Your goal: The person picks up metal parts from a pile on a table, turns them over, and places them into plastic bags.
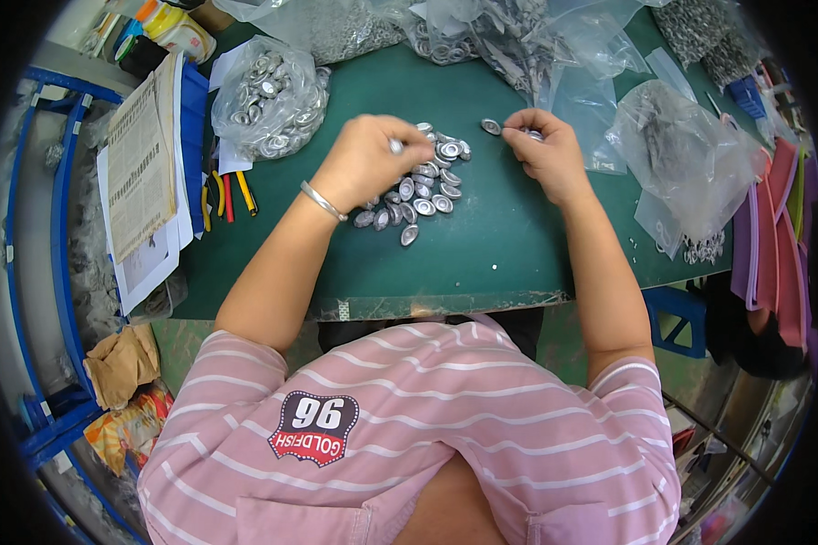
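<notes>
A loose pile of small silver oval metal pieces (424,186) with recessed centres lies on the green tabletop. Over the pile's upper left edge is my left hand (368,154), its fingers curled and slightly blurred around one oval metal piece (396,145). To the right of the pile, my right hand (549,154) is closed in a pinch. A bit of a silver oval piece (534,135) shows at its fingers, mostly hidden by them. Just left of those fingertips, a single oval piece (491,126) lies apart from the pile.
A clear bag of similar silver pieces (273,98) stands at the far left. Beside it lie pliers (218,193), a red pen (228,198) and papers (144,173). More bags of metal parts (350,32) line the back. A crumpled plastic bag (686,150) sits at the right.
</notes>
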Tool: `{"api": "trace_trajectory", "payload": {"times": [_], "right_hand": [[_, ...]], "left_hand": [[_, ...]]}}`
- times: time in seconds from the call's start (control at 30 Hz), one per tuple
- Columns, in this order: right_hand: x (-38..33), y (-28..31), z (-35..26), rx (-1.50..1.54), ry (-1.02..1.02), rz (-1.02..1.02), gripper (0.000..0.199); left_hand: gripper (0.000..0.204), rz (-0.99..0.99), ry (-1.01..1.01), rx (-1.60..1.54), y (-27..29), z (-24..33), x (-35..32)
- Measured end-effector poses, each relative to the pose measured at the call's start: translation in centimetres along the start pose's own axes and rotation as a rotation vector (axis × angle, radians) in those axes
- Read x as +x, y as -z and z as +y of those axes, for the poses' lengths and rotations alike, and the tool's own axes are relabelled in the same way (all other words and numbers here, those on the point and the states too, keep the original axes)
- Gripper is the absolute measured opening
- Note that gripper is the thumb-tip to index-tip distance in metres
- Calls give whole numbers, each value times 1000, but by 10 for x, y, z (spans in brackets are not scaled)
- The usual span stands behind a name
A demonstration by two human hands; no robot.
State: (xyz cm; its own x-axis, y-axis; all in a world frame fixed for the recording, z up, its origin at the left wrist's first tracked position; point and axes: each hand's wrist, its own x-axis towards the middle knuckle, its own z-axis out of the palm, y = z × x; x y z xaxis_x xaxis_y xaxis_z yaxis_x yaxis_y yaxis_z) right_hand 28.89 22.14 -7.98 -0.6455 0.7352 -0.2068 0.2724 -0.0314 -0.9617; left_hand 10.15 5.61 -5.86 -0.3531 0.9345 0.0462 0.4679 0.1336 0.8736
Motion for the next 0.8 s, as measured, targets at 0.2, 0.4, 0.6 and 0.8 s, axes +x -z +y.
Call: {"api": "trace_trajectory", "payload": {"times": [0.2, 0.4, 0.6, 0.8], "right_hand": [[15, -28, 11, -782, 439, 162, 24], [9, -15, -8, 324, -84, -170, 18], [0, -43, -5, -478, 562, -158, 15], [-12, -42, -7, -242, 110, -165, 17]], "left_hand": [[10, -18, -138, 546, -16, 4, -15], [8, 150, -320, 512, -17, -14, -22], [7, 60, -304, 596, -18, -13, -22], [8, 0, -255, 583, -16, -14, -25]]}}
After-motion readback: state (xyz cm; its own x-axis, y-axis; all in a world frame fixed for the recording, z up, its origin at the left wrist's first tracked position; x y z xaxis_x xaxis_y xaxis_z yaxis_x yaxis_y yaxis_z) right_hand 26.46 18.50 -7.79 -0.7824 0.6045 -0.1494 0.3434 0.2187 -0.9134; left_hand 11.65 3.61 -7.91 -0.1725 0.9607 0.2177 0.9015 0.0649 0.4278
